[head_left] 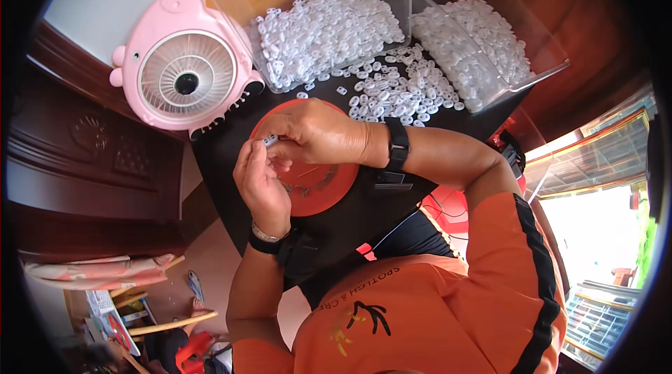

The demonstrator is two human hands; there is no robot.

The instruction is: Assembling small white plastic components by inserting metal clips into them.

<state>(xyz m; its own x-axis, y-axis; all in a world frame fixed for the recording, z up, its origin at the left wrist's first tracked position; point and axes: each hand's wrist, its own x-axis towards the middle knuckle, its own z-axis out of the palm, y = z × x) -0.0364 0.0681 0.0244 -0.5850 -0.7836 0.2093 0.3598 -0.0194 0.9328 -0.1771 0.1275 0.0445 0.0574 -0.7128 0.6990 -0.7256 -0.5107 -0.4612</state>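
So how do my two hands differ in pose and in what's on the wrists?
Your left hand points up the picture, while your right hand comes in from the right, its fingers bent. The left has a silvery bracelet and a black band at the wrist; the right shows only a black strap. Both meet at a small white piece, though which grips it is unclear.

There are two clear bins (540,76), one pink fan (185,82), one red disc (327,192), two hands (325,132) and white pieces (325,27) too many to count.
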